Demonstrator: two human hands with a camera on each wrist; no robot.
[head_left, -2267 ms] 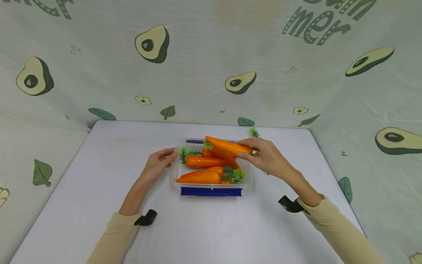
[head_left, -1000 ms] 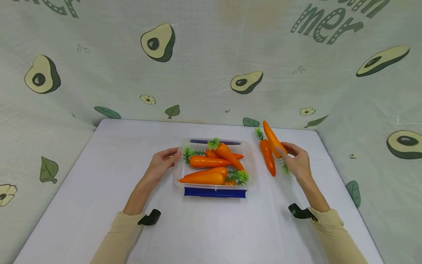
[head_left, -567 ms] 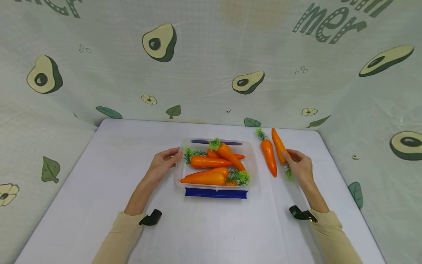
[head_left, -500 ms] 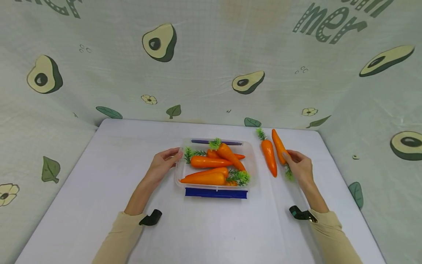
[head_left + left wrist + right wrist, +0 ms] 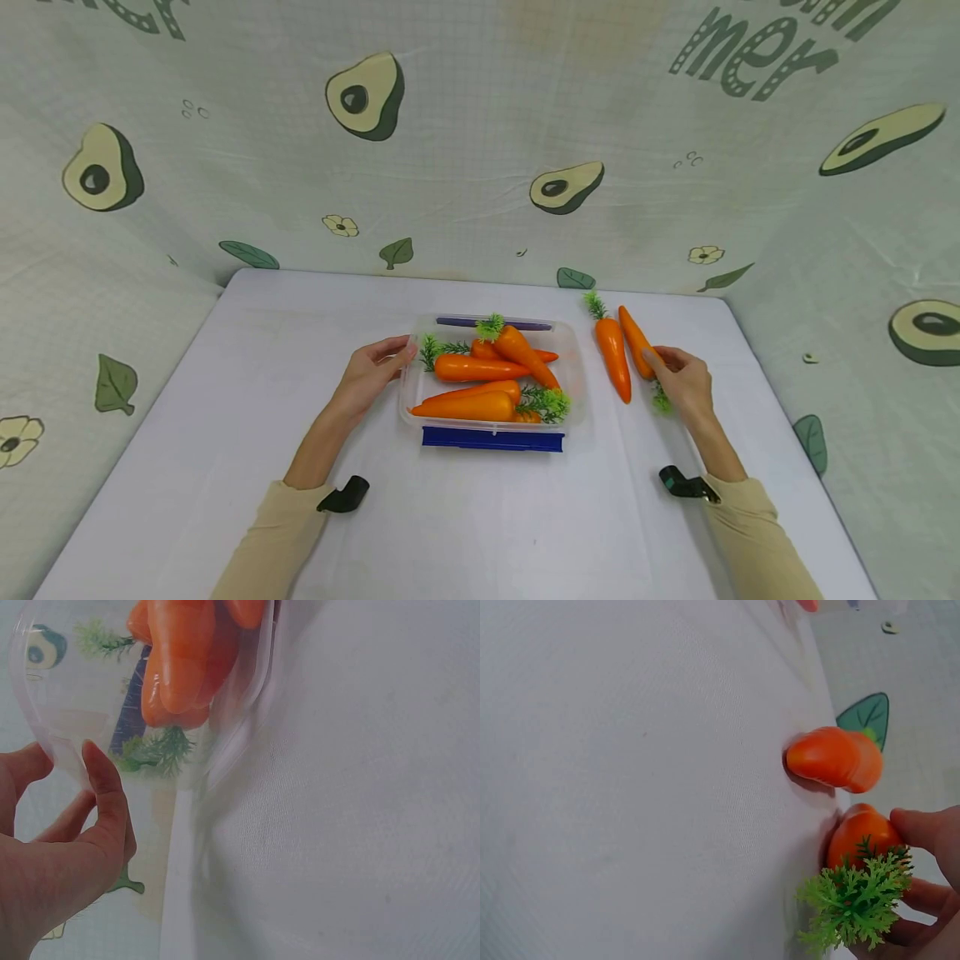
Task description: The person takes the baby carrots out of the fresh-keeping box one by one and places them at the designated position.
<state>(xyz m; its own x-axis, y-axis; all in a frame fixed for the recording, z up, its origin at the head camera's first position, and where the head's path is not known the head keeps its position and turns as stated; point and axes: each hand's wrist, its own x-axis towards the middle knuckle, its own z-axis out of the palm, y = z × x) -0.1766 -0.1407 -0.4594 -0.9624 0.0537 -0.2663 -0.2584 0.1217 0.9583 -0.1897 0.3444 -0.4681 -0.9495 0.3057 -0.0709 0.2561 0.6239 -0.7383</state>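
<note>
My left hand (image 5: 372, 375) pinches the left edge of a clear plastic food container (image 5: 573, 358); the left wrist view shows finger and thumb on its clear rim (image 5: 64, 754). Inside lie several orange toy carrots (image 5: 480, 367) with green leafy tops. To the right of the container, my right hand (image 5: 684, 383) holds another carrot (image 5: 634, 337) by its thick end, tip pointing away and leafy top (image 5: 855, 900) toward me. This carrot lies at the table surface. Just left of it is a separate carrot (image 5: 612, 354), its leaves at the far end.
A blue clip flap (image 5: 492, 439) hangs off the container's near side, and another blue flap (image 5: 450, 321) shows at the far side. The white table (image 5: 480, 525) ends against a fabric backdrop (image 5: 465, 125) printed with avocados.
My right hand has taken a carrot out of the container and carried it right, lowering it beside the loose carrot. Lately it has slid slightly nearer me. My left hand keeps its hold.
</note>
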